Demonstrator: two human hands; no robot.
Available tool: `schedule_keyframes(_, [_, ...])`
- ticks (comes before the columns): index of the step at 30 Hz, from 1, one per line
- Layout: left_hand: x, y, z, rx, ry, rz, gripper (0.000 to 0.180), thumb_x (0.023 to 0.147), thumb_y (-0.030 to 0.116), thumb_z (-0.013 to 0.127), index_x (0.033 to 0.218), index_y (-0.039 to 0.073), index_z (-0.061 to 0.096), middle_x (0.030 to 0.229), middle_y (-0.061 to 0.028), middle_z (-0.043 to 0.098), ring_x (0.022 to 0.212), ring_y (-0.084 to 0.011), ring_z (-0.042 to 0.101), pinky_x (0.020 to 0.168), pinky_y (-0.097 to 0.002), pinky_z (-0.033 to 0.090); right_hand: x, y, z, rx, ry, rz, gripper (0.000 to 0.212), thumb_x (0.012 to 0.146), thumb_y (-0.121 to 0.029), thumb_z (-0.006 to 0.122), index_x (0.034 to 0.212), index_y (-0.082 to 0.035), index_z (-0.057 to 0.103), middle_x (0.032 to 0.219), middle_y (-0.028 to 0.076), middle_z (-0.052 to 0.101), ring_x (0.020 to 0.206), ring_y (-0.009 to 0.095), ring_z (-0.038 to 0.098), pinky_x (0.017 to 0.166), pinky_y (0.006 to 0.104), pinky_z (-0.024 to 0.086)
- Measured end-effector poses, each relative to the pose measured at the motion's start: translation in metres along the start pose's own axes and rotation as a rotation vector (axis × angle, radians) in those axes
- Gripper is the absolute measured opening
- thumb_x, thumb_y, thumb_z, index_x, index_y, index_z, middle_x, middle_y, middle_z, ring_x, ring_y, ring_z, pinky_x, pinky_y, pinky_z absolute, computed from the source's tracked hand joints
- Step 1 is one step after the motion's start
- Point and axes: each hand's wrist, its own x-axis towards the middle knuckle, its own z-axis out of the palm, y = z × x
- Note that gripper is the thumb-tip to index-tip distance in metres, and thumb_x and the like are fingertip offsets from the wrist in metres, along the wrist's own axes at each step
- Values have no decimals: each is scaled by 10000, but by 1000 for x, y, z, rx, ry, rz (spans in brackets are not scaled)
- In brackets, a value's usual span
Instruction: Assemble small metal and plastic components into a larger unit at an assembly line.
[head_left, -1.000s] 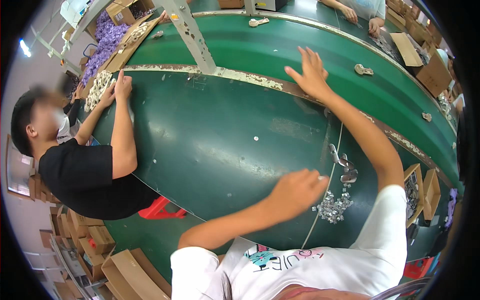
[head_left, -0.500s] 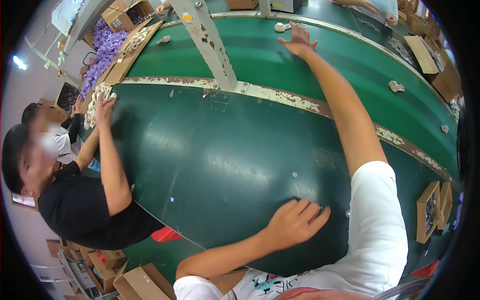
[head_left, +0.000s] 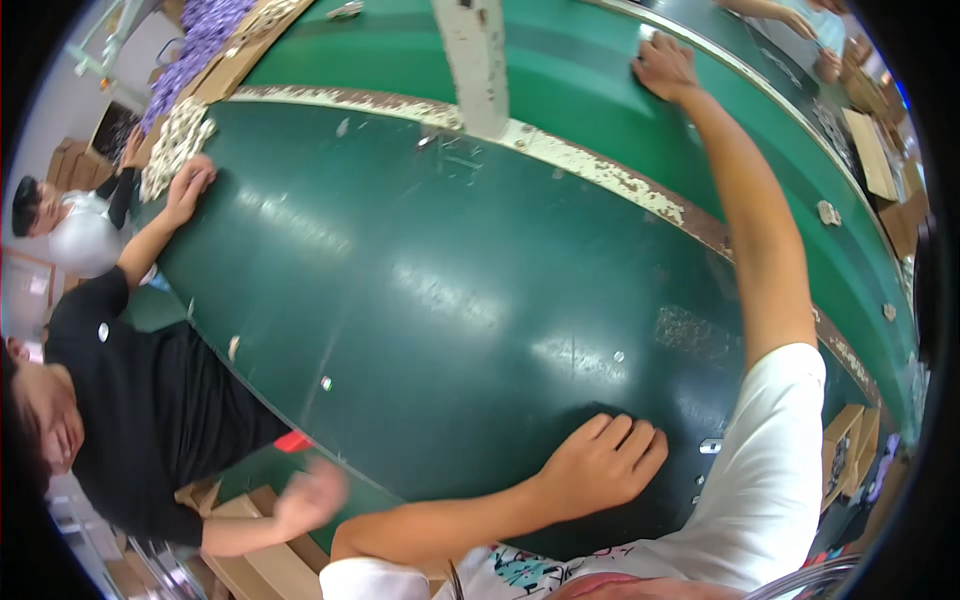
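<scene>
i see the right hand (head_left: 664,66) stretched flat onto the conveyor belt (head_left: 560,70), perhaps covering a small part; left hand (head_left: 603,462) braces open-palmed on the green table (head_left: 400,280); next needs a closing pinch.

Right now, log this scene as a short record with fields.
surface: dark green table, worn pale edge strip along its far side
left hand: flat on the table near the person, empty
right hand: arm stretched far out, palm down on the lighter green belt
small parts: a few loose metal bits on the table
co-worker: person in black at left, one hand by a pile of small parts
</scene>
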Motion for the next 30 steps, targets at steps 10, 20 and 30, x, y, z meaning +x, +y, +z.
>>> schedule_keyframes(10, [4, -16, 0, -622, 227, -426, 408, 891, 44, 617, 1283, 72, 504, 854, -104, 669, 734, -190, 681, 683, -307, 554, -85, 63, -20, 283, -302, -561, 569, 767, -9, 487, 1324, -78, 388, 1320, 241, 462, 1361, 430, 323, 1135, 465, 275])
schedule_keyframes(20, [29, -15, 15, -1287, 150, -701, 213, 878, 67, 646, 1045, -60, 611, 928, -131, 686, 796, -173, 686, 694, -270, 584, -209, 110, -62, 1037, 214, -81, 316, 929, -303, 643, 1134, -75, 568, 887, 39, 628, 683, 142, 578, 547, 242, 423])
schedule_keyframes(30, [84, 59, 53, -1414, -199, -825, 286, 954, 123, 551, 1185, -44, 582, 1015, -152, 681, 924, -197, 684, 837, -297, 560, -425, 48, -151, 1759, 115, 95, 246, 879, -193, 720, 1032, -68, 573, 759, -36, 588, 585, 4, 503, 463, 176, 370])
